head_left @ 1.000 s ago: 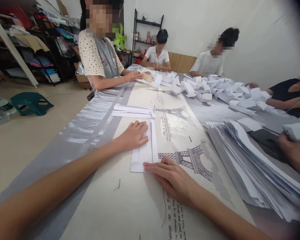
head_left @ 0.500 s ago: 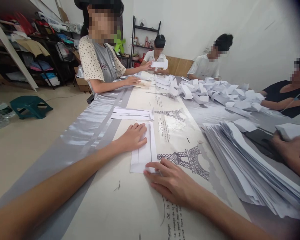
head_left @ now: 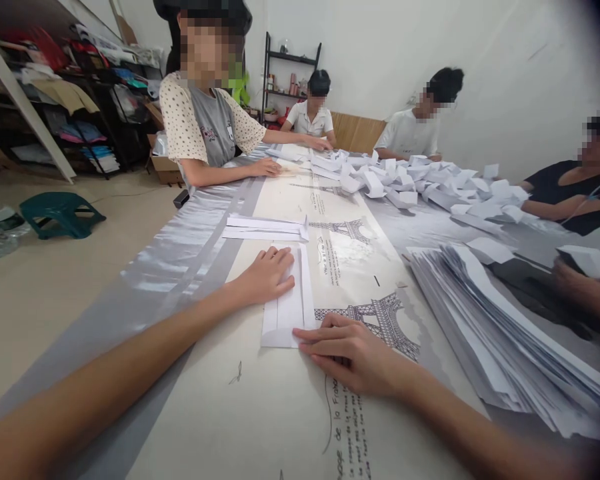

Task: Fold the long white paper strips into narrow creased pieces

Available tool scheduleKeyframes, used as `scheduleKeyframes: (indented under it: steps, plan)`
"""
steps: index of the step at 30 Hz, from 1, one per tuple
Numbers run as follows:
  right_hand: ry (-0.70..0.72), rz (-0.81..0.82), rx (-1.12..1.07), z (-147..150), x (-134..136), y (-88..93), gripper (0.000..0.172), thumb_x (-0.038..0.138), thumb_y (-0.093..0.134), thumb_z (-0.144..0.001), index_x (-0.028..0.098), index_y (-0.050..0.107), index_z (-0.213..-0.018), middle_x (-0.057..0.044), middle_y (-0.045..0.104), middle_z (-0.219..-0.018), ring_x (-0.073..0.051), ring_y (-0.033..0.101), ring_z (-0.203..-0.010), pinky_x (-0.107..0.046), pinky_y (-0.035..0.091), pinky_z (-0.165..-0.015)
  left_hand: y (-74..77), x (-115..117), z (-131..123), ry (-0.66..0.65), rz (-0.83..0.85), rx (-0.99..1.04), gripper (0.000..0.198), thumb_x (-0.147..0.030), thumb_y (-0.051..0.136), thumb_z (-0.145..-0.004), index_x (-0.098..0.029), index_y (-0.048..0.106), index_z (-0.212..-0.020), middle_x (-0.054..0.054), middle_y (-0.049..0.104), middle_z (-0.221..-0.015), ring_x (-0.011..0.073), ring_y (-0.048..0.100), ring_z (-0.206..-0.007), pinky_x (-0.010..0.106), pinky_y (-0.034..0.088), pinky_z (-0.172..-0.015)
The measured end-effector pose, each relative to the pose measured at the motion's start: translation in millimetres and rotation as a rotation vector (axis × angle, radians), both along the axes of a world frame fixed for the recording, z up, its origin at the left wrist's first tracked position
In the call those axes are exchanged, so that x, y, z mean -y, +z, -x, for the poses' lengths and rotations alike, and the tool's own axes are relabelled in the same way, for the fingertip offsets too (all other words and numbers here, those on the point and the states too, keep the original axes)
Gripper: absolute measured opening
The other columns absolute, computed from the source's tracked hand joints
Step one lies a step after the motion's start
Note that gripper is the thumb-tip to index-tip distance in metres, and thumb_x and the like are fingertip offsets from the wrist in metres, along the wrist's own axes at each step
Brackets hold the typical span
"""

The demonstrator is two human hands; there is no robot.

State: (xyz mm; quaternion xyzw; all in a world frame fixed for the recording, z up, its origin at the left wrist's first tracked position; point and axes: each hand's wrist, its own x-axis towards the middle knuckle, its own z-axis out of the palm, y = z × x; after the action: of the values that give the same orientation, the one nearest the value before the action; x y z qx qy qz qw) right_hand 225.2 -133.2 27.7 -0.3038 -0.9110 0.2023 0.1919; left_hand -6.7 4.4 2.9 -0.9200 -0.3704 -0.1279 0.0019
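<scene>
A white paper envelope [head_left: 290,310] lies flat on the printed table cover [head_left: 220,413], with its folded flap at the near end. My left hand [head_left: 267,275] rests on its upper left part, fingers spread and lying flat. At the lower right corner, the outstretched fingertips of my right hand [head_left: 357,350] touch the flap, with the rest of the hand over the table cover. Just beyond my left hand lies a small stack of folded white envelopes [head_left: 265,227], crosswise to the first.
To the right lies a fanned stack of white paper sheets [head_left: 480,320]. A heap of folded papers [head_left: 420,180] covers the far right of the table. Several co-workers sit or stand around it. A green stool [head_left: 63,215] stands on the floor at left.
My right hand has slid slightly right along the flap; my left hand has stayed put. The co-worker at far left has lowered a folded paper and reaches toward the heap.
</scene>
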Motion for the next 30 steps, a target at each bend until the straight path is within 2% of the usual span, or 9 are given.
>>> scheduleKeyframes:
  steps: [3,5,9,13,16,19,22,26,30]
  plan:
    - [-0.019,0.006,0.012,0,1,1.2,0.026,0.022,0.05,-0.103,0.022,0.076,-0.105,-0.007,0.072,-0.13,-0.019,0.065,-0.086,-0.041,0.057,-0.081,-1.1,0,0,-0.001,0.002,0.001,0.036,-0.036,0.039,-0.1,-0.015,0.052,-0.125,0.018,0.046,-0.152,0.0339,0.045,-0.127,0.049,0.039,-0.103]
    - [-0.026,0.001,0.02,-1,3,2.8,0.027,0.021,0.049,-0.103,0.02,0.076,-0.097,-0.008,0.069,-0.134,-0.018,0.067,-0.09,-0.042,0.056,-0.086,-1.3,0,0,-0.002,0.006,0.0,0.036,-0.036,0.039,-0.1,-0.015,0.052,-0.125,0.018,0.046,-0.152,0.0341,0.046,-0.127,0.05,0.039,-0.103]
    - [-0.045,0.031,0.02,0,8,7.2,0.026,0.019,0.05,-0.103,0.019,0.075,-0.098,-0.009,0.063,-0.14,-0.018,0.066,-0.102,-0.04,0.056,-0.089,0.5,2,0,0.006,-0.008,0.026,0.039,-0.035,0.04,-0.099,-0.015,0.048,-0.132,0.018,0.045,-0.152,0.0345,0.048,-0.126,0.05,0.04,-0.103]
    - [-0.062,0.065,0.01,0,8,10.0,0.024,0.02,0.052,-0.103,0.019,0.075,-0.1,-0.009,0.064,-0.13,-0.017,0.066,-0.101,-0.037,0.057,-0.09,4.2,6,-1,-0.02,-0.078,0.06,0.049,-0.034,0.041,-0.1,-0.019,0.039,-0.147,0.017,0.032,-0.16,0.0326,0.053,-0.122,0.048,0.042,-0.101]
    - [-0.049,0.083,-0.025,-4,4,5.8,0.024,0.021,0.052,-0.103,0.02,0.076,-0.101,-0.009,0.069,-0.118,-0.016,0.069,-0.097,-0.035,0.06,-0.085,5.8,7,0,-0.084,-0.116,0.018,0.043,-0.032,0.038,-0.103,-0.026,0.047,-0.144,0.012,0.044,-0.153,0.0322,0.054,-0.12,0.049,0.042,-0.101]
    - [-0.054,0.068,-0.079,-9,1,-0.5,0.023,0.021,0.053,-0.103,0.022,0.076,-0.103,-0.007,0.071,-0.12,-0.016,0.071,-0.097,-0.034,0.061,-0.083,4.7,6,2,-0.106,-0.122,-0.014,0.039,-0.031,0.036,-0.104,-0.027,0.055,-0.138,0.01,0.056,-0.142,0.0321,0.051,-0.122,0.049,0.041,-0.101]
    - [-0.033,-0.017,-0.03,-8,2,0.5,0.022,0.019,0.053,-0.102,0.021,0.075,-0.101,-0.007,0.07,-0.122,-0.017,0.069,-0.1,-0.036,0.059,-0.087,2.1,5,3,-0.104,-0.131,-0.018,0.04,-0.032,0.036,-0.105,-0.026,0.055,-0.14,0.01,0.057,-0.141,0.0313,0.05,-0.121,0.048,0.041,-0.101]
    - [0.015,-0.163,0.082,-3,6,10.8,0.023,0.014,0.051,-0.1,0.017,0.074,-0.097,-0.008,0.071,-0.106,-0.02,0.065,-0.095,-0.04,0.057,-0.084,-0.7,3,3,-0.107,-0.125,0.001,0.041,-0.031,0.036,-0.105,-0.025,0.055,-0.141,0.01,0.056,-0.142,0.0314,0.049,-0.123,0.048,0.04,-0.102]
    - [0.007,-0.147,0.091,-3,7,9.6,0.026,0.015,0.049,-0.101,0.017,0.073,-0.092,-0.007,0.07,-0.098,-0.019,0.065,-0.085,-0.036,0.056,-0.075,-1.6,3,3,-0.108,-0.11,0.033,0.042,-0.031,0.037,-0.104,-0.027,0.055,-0.142,0.01,0.056,-0.142,0.0314,0.049,-0.123,0.049,0.041,-0.102]
